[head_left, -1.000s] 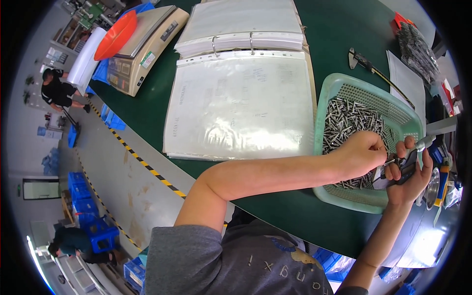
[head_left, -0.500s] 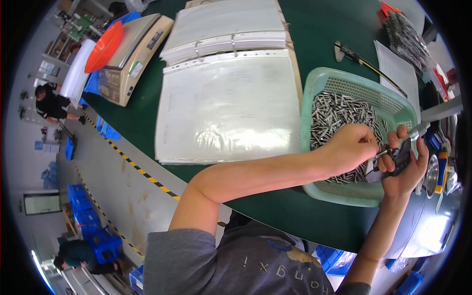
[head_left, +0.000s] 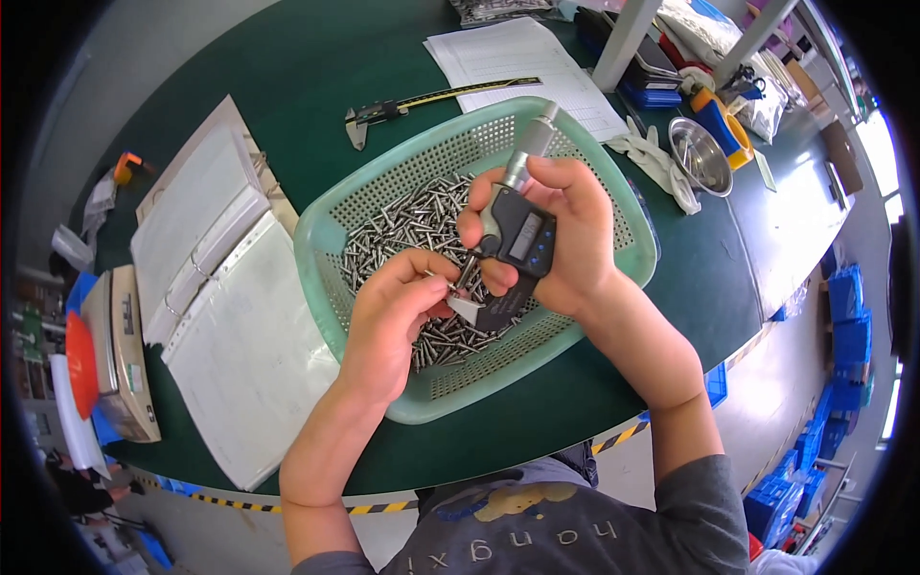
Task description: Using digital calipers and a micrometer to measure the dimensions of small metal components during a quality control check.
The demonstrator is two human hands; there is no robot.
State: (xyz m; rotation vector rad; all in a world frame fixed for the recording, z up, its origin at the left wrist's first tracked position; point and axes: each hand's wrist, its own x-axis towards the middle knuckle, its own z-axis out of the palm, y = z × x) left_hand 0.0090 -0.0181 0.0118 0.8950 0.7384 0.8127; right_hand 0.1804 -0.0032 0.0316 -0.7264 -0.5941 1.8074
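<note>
L hand [head_left: 398, 307] pinched small metal pin [head_left: 439, 280] betw. thumb & fingertips, at anvil of digital micrometer [head_left: 513, 240]. R hand [head_left: 565, 235] wrapped round micrometer frame, over green basket [head_left: 613, 206] of pins [head_left: 402, 225]. Best kept pin square to anvil, light thimble pressure. Caliper [head_left: 422, 101], paper sheet [head_left: 522, 57] beyond.

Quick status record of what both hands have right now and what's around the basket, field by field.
left hand: pinches a small metal pin at the micrometer's jaws
right hand: grips the digital micrometer, held over the basket
basket: pale green, perforated, on the green table
basket contents: heap of small metal pins
left of basket: open binder
behind basket: caliper and paper sheet
right of basket: white gloves, metal bowl
</note>
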